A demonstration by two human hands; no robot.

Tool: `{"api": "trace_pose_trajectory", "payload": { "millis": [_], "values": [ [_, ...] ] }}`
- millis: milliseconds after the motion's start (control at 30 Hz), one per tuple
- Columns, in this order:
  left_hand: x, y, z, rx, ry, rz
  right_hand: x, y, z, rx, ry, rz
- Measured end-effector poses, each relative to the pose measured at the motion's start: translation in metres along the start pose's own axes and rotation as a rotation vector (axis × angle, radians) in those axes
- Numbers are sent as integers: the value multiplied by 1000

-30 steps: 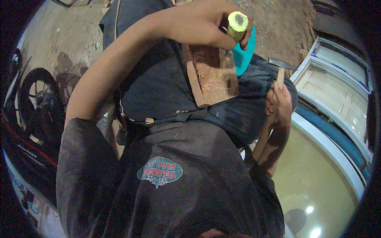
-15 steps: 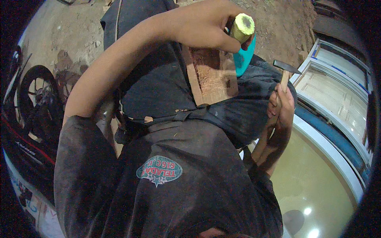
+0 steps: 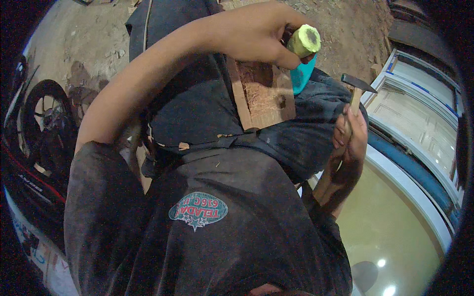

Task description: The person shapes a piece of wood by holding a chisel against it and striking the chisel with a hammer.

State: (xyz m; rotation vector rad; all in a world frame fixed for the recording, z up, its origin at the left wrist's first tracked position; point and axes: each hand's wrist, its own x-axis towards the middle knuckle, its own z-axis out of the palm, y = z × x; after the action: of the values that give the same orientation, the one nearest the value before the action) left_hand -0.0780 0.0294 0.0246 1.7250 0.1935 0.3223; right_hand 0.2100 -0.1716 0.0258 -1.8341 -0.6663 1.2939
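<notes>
My left hand [image 3: 256, 39] is wrapped round the yellow-green handle of a chisel [image 3: 305, 40], whose blunt, battered end points up. The blade is hidden below my fingers. Under that hand, a block of wood [image 3: 270, 117] rests across my lap, with a rough hollow cut along its face. A turquoise piece [image 3: 302, 78] sticks out beside the block, just below the handle; its kind I cannot make out. Off to the right, my right hand [image 3: 352, 133] grips a hammer [image 3: 358, 83] by its wooden shaft, the dark head raised and apart from the chisel.
On the right lie a white-framed panel [image 3: 419, 108] and a glossy cream surface [image 3: 395, 227] with a white edge. A motorcycle with a black wheel [image 3: 47, 111] stands at the left. Wood chips litter the dirt floor [image 3: 111, 49] ahead.
The chisel handle and my left hand have shifted slightly down and to the right. The hammer head has moved a little to the right. The wood block stays almost where it was.
</notes>
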Motion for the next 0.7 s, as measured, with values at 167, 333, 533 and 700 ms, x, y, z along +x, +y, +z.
{"api": "trace_pose_trajectory", "payload": {
  "millis": [167, 333, 533, 700],
  "values": [
    [-2, -2, 8, 41, 78, -33, -12, -3, 10, -6, -13, -122],
    [-3, -36, 17, 148, 153, 172, -43, -33, 51, -34, 29, -229],
    [-14, -32, 23, 193, 145, 195, -83, -76, 81, -6, -45, -612],
    [0, -41, 28, 238, 155, 278, -84, -57, 102, -577, 84, -583]
  ]
}}
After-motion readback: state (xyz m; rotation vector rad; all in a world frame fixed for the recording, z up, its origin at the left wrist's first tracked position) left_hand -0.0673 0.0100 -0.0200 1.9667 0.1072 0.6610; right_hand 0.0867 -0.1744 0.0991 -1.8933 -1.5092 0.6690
